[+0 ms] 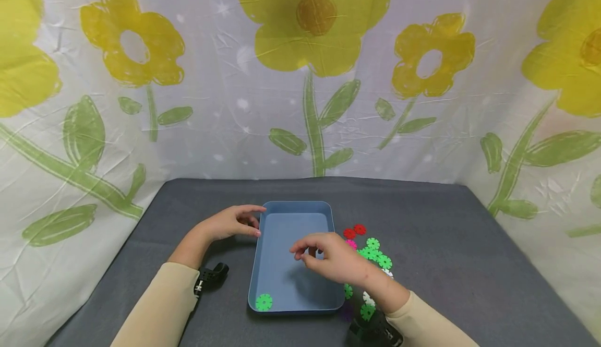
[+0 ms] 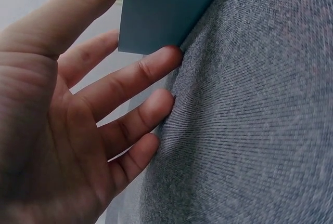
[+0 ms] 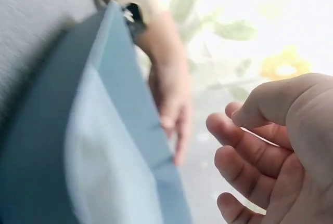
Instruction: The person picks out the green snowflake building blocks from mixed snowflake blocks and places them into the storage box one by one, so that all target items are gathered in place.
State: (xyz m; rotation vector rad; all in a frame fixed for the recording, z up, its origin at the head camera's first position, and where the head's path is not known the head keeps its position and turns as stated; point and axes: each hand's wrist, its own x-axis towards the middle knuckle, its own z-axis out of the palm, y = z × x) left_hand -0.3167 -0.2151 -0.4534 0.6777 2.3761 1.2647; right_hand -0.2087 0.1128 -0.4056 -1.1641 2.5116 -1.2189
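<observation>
A shallow blue tray [image 1: 296, 253] lies on the dark grey cloth. One green notched plastic disc [image 1: 264, 302] sits in its near left corner. At the tray's far left, my left hand [image 1: 235, 222] touches the rim with thumb and index finger; the left wrist view has its other fingers loosely spread beside the wall. Above the tray's right half hovers my right hand [image 1: 331, 257], its fingers loosely bent. Nothing shows between those fingers in the right wrist view. Beside the tray's right wall lie several green discs [image 1: 373, 253], partly hidden by the right forearm.
Two red discs [image 1: 354, 231] and a pink disc [image 1: 351, 243] lie right of the tray, with white discs [image 1: 368, 298] nearer the front. Black wrist cameras are strapped on both arms. Behind the table [image 1: 422, 222] hangs a curtain [image 1: 211, 102] printed with yellow flowers.
</observation>
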